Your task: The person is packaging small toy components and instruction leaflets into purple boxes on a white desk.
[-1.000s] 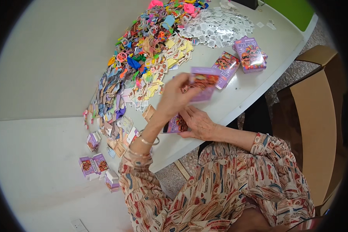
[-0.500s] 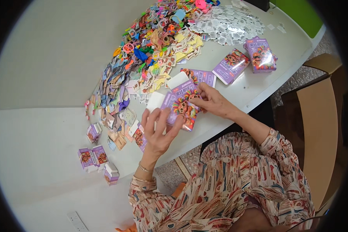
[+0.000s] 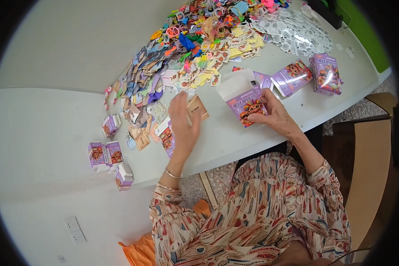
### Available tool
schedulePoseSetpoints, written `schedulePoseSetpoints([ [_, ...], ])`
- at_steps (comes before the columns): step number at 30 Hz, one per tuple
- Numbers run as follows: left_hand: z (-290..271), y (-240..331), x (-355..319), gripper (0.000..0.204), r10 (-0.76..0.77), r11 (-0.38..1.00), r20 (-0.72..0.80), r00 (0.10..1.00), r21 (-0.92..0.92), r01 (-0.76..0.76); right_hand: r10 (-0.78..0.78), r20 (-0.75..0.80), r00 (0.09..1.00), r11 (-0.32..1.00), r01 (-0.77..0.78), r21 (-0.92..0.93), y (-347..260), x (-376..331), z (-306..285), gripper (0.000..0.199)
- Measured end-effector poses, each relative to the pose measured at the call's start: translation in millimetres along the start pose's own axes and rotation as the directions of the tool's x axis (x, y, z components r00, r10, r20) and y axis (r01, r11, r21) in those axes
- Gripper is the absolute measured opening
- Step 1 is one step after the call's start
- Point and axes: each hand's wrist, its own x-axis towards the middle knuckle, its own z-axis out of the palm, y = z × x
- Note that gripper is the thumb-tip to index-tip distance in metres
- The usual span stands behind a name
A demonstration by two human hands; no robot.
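Note:
My right hand [image 3: 277, 116] grips a purple carton [image 3: 247, 104] printed with colourful cartoon figures, thumb across its front. The carton's white top flap [image 3: 235, 83] stands up, unfolded. My left hand [image 3: 183, 122] is raised over the table's near left, apart from the carton, its fingers stretched and slightly blurred. Beside those fingers is a tan card-like piece [image 3: 197, 107]; whether they touch it I cannot tell. Another purple carton [image 3: 167, 138] lies partly hidden behind my left wrist.
A long heap of colourful small toys [image 3: 208, 26] and cards [image 3: 148, 66] lines the back, with a pile of small white packets [image 3: 297, 33] right of it. Purple cartons [image 3: 327, 74] stand at right and small ones [image 3: 105, 153] at left. A brown cardboard box [image 3: 371, 155] is at my right.
My left hand has let go of the cartons and moved away to the left. My right hand keeps its grip on a carton. The view has shifted, and the tan piece now shows.

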Motion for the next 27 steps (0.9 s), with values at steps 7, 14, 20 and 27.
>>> schedulePoseSetpoints([
  [7, -1, -54, -26, 0.070, -0.439, 0.898, 0.414, 0.798, 0.212, 0.385, -0.169, 0.076, 0.983, 0.884, 0.185, -0.429, 7, -8, 17, 0.062],
  [14, 0, -57, -13, 0.073, -0.372, 0.928, 0.479, 0.795, 0.223, 0.300, -0.213, 0.132, 0.968, 0.773, 0.249, -0.583, 1, -13, 13, 0.066],
  [20, -2, -55, -10, 0.066, -0.392, 0.919, 0.548, 0.739, 0.201, 0.338, -0.287, 0.219, 0.933, 0.657, 0.358, -0.664, 9, -11, 13, 0.066],
  [27, 2, -39, -1, 0.051, -0.395, 0.915, 0.562, 0.727, 0.173, 0.364, -0.353, 0.239, 0.905, 0.399, 0.376, -0.836, 17, -11, 13, 0.064],
])
